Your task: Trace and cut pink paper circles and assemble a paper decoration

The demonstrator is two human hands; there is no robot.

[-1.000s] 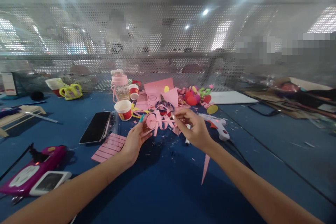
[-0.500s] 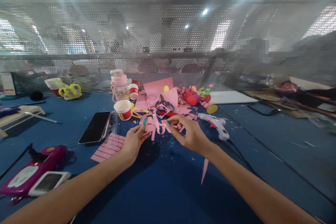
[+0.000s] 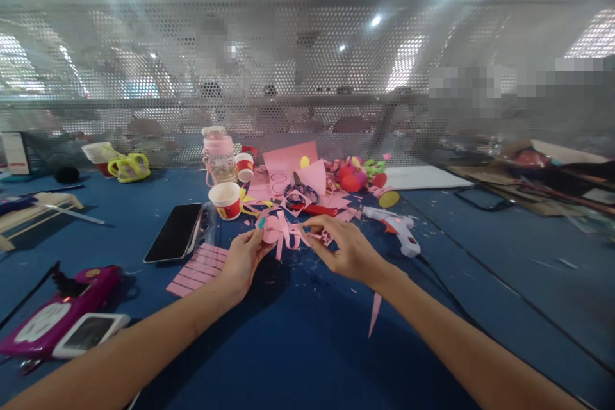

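Between thumb and fingers, my left hand [image 3: 246,259] grips a pink paper piece [image 3: 273,230], round at its left part, with several strips hanging from its right side. My right hand [image 3: 342,245] pinches the end of one pink paper strip [image 3: 291,238] with thumb and forefinger. Just beyond both hands lie scissors [image 3: 302,193] with dark handles and a red tool [image 3: 321,210] among pink paper scraps. Left of my left hand rests a pink sheet ruled with dark lines [image 3: 199,270].
A white glue gun [image 3: 401,234] with a cable lies right of my right hand. To the left are a phone [image 3: 173,233], a paper cup [image 3: 225,202], a pink-lidded bottle [image 3: 220,159] and a purple device [image 3: 62,314]. A perforated metal screen [image 3: 307,70] stands behind the table.
My right hand has shifted slightly left, closer to my left hand. The pink paper has turned a little, its round part now facing me more, and more of the red tool shows.
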